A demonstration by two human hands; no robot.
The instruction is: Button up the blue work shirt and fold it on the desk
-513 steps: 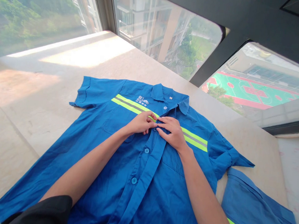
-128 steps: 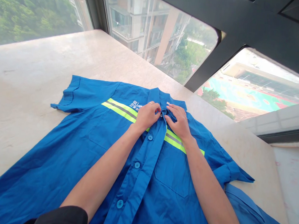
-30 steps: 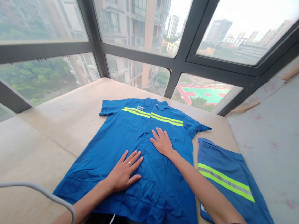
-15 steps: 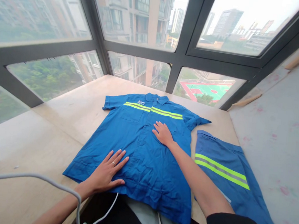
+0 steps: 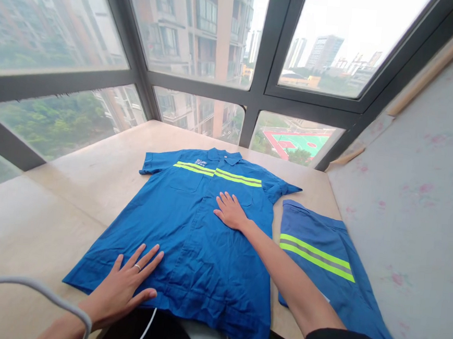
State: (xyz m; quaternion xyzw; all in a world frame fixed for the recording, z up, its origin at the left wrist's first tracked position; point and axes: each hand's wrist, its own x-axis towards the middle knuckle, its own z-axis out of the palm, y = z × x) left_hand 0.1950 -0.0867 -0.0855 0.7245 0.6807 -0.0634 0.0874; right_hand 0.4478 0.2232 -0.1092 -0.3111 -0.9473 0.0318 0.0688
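A blue short-sleeved work shirt [image 5: 168,212] lies spread on the pale stone sill, front up, its front placket closed. Yellow-green and grey reflective bands cross its chest, and a small white print sits above the left one. My left hand [image 5: 127,282], a ring on one finger, rests flat with fingers spread on the shirt's lower left part. Flat on the right front, just below the chest pocket, lies my right hand [image 5: 231,211], fingers outstretched. Wrinkles run across the lower front, and the hem hangs over the near edge.
A folded blue garment [image 5: 315,281] with a reflective band lies right of the shirt, partly under my right forearm. A white cable [image 5: 29,282] loops across the lower left. Grey-framed windows [image 5: 139,79] stand behind the stone sill [image 5: 71,194]; a flowered wall [image 5: 399,219] bounds the right.
Earlier both hands worked at the buttons near the collar, with the placket open. Now the placket is closed and both hands lie flat; my left hand has slid left and down across the shirt.
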